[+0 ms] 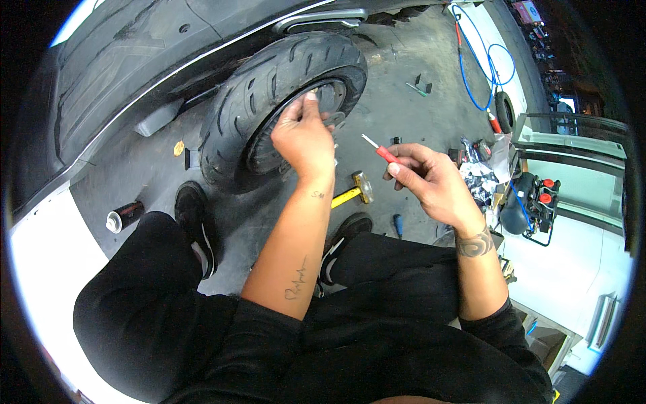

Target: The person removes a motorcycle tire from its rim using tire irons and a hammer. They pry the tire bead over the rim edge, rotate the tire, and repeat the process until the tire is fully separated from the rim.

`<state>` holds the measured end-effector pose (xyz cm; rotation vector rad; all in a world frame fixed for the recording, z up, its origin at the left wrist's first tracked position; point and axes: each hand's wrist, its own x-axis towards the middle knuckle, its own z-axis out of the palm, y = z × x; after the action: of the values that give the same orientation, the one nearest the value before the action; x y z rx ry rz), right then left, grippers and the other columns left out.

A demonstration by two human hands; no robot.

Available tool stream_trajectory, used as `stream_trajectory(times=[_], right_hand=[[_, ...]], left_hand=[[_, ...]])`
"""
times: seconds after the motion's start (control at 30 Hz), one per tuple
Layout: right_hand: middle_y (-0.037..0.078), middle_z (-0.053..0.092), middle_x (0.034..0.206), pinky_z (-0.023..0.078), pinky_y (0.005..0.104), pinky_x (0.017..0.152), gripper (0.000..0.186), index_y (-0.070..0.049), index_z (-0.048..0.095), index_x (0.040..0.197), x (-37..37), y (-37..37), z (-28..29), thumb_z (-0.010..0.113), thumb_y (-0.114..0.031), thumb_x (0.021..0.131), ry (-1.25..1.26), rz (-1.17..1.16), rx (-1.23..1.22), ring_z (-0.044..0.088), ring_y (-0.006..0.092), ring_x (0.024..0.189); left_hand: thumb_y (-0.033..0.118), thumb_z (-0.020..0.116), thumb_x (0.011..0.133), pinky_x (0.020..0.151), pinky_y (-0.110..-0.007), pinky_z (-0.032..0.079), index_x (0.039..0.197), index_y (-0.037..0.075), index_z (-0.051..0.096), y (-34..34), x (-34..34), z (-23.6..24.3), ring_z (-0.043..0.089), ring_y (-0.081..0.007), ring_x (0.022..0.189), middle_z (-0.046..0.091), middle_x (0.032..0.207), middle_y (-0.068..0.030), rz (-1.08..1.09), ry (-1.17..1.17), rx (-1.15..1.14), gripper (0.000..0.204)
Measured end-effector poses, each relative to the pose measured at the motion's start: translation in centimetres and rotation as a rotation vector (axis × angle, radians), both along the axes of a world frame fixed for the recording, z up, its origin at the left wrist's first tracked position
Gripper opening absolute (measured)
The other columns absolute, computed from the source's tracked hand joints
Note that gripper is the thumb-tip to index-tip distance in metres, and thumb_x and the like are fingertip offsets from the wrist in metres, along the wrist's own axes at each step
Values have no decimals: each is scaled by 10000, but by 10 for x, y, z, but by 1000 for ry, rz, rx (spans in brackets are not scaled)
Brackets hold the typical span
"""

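A black scooter-type tyre [232,111] on a dark wheel rim [259,151] stands tilted in front of me, under a dark vehicle body. My left hand [304,138] reaches in at the rim with thumb and fingers pinched together near its upper edge. What the fingertips grip there, if anything, is hidden. To the right of the wheel, my right hand [431,178] holds a small red-handled valve core tool [385,153] between thumb and fingers. Its short metal shaft points up and left toward the wheel, apart from it.
A yellow-handled hammer [363,187] lies on the grey floor between my feet and right hand, near a blue-handled tool [398,225]. A spray can [124,217] lies at left. Right, there are a blue air hose [464,74], plastic bags [476,172] and a compressor [517,205].
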<state>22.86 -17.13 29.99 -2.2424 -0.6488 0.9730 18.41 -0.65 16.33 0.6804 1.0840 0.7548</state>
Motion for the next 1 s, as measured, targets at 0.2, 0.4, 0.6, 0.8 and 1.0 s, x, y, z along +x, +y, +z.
stream_trajectory(times=[0.2, 0.4, 0.6, 0.8, 1.0], right_hand=[[67, 744, 964, 550, 283, 763, 358, 32, 662, 1317, -2, 1, 15, 710, -194, 1043, -36, 76, -43, 666, 109, 833], [59, 746, 951, 541, 282, 755, 353, 27, 682, 1297, -1, -4, 30, 719, -206, 1034, -29, 59, 31, 665, 102, 831], [70, 771, 993, 552, 294, 802, 343, 24, 690, 1294, -4, -17, 34, 715, -204, 1038, -57, 86, 182, 684, 110, 886], [103, 784, 1000, 556, 309, 817, 328, 24, 703, 1271, -5, -35, 42, 715, -198, 1030, -147, 126, 209, 693, 126, 890], [104, 780, 986, 557, 314, 792, 319, 32, 697, 1255, -4, -49, 35, 690, -204, 1039, -175, 114, 219, 687, 127, 856]], left_hand=[[113, 715, 1002, 572, -321, 594, 1096, -61, 721, 8, -6, -2, 722, -188, 767, 750, 967, -119, -74, -92, -69, 198], [195, 640, 1059, 635, -330, 612, 1193, -59, 684, 13, -11, -2, 731, -211, 827, 757, 1034, -148, -156, -82, -109, 291], [151, 670, 1029, 604, -324, 613, 1135, -36, 697, 17, -12, -3, 739, -211, 806, 746, 995, -132, -180, -67, -71, 217], [184, 669, 1037, 627, -334, 625, 1153, -35, 692, 17, -12, -7, 746, -225, 820, 742, 991, -141, -172, -89, -57, 249], [192, 660, 1051, 659, -346, 642, 1205, -51, 677, 26, -10, -16, 749, -242, 892, 741, 1029, -154, -222, -50, -62, 289]])
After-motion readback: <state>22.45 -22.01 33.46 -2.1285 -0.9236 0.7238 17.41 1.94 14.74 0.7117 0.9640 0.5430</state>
